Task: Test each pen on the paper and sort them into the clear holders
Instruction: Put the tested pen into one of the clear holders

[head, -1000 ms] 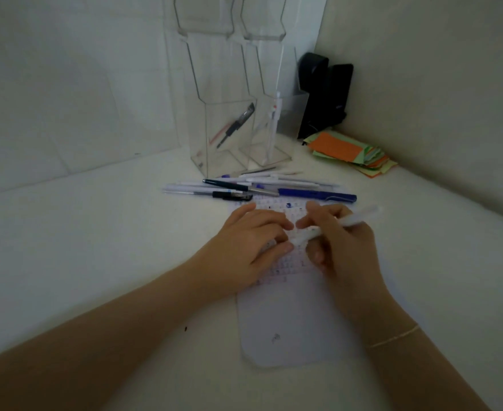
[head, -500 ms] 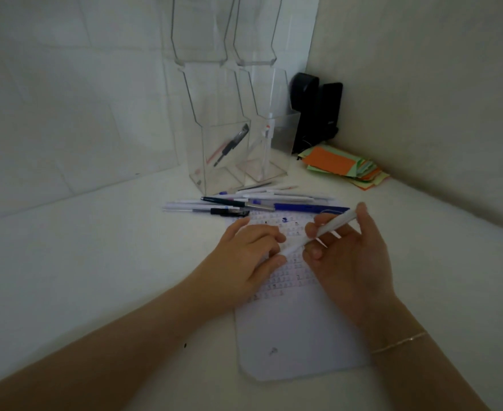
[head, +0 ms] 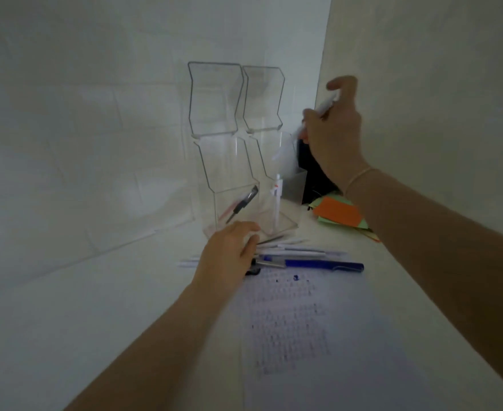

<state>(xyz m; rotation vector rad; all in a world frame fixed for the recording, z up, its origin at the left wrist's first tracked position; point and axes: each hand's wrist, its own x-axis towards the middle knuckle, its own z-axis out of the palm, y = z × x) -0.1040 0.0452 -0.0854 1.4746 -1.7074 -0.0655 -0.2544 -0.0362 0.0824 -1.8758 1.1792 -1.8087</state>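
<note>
Two tall clear holders stand side by side at the back: the left holder [head: 214,161] contains a black pen [head: 243,206] and a reddish one, the right holder [head: 266,143] a white pen [head: 277,200]. My right hand [head: 333,134] is raised beside the right holder's opening and grips a white pen [head: 289,143], tip pointing down towards it. My left hand [head: 229,252] rests on the row of loose pens [head: 300,250], fingers curled; what it holds is hidden. A blue pen [head: 324,264] lies at the top edge of the printed paper [head: 291,318].
A stack of orange and green sticky notes [head: 339,215] lies right of the holders. A black object [head: 312,173] and a small clear box stand in the corner behind my right hand. Walls close in at the back and right.
My right hand has lifted the white pen off the paper and carried it up to the right holder. My left hand has left the paper and moved onto the row of pens.
</note>
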